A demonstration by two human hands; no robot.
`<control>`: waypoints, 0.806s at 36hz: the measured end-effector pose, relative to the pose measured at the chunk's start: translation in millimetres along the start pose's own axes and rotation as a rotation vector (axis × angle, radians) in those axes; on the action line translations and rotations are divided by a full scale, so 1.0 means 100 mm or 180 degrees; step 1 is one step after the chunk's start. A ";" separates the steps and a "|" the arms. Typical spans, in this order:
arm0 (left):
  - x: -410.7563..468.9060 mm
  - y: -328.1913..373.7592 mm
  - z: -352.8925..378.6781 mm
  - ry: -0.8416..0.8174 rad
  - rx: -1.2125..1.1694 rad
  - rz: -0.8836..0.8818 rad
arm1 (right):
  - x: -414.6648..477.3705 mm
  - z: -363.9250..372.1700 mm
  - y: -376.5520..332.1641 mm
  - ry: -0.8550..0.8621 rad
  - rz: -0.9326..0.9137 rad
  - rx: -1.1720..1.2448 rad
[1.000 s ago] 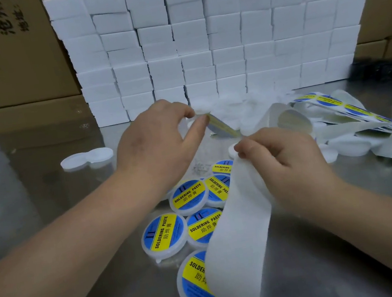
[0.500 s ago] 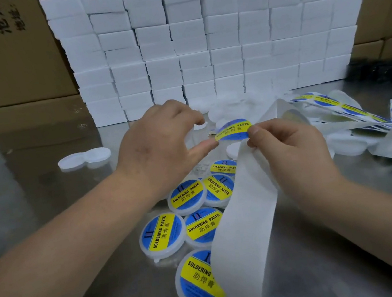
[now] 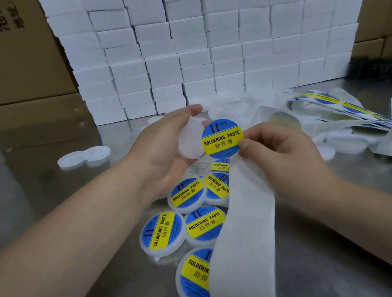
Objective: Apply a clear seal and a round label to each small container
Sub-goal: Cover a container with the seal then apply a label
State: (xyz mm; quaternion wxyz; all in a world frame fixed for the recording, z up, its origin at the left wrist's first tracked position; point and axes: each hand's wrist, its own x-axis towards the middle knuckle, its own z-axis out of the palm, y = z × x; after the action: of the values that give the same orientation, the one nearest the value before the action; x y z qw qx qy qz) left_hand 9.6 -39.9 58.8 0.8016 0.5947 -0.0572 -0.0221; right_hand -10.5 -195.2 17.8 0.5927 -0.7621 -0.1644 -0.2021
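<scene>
My left hand is turned palm up and holds a small white translucent container in its curled fingers. My right hand pinches a round blue and yellow "SOLDERING PASTE" label by its right edge, facing me, just right of the container and overlapping its edge. The same hand also holds the white backing strip, which hangs down toward me. Several labelled containers lie on the metal table below my hands.
A wall of stacked white boxes stands at the back, with cardboard cartons behind. Two unlabelled white lids lie at the left. Label strips and white containers are heaped at the right.
The label has come off the backing strip and now faces me in my right hand. My left hand has turned palm up, showing the white container.
</scene>
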 end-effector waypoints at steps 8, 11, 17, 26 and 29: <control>-0.04 -0.06 0.00 -0.0607 0.0072 -0.0092 | 0.00 0.02 0.00 -0.0379 0.0026 0.0199; -0.05 -0.08 0.00 -0.0640 -0.0027 -0.0110 | -0.01 0.02 0.00 -0.0344 0.0069 0.0118; -0.05 -0.11 0.02 -0.0803 0.0041 -0.0162 | -0.01 0.03 -0.01 -0.0293 0.0137 0.0102; -0.07 -0.17 0.04 -0.0963 0.0061 0.0085 | -0.02 0.03 -0.03 -0.0256 0.0176 0.0095; -0.06 -0.20 0.03 -0.0958 0.0101 0.0143 | -0.02 0.03 -0.02 -0.0227 0.0150 0.0060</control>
State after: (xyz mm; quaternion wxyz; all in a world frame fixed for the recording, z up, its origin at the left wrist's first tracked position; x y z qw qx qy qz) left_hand 4.2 -48.0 40.2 0.7747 0.5959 -0.1905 -0.0921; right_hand -12.9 -191.7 18.3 0.5982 -0.7669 -0.1694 -0.1593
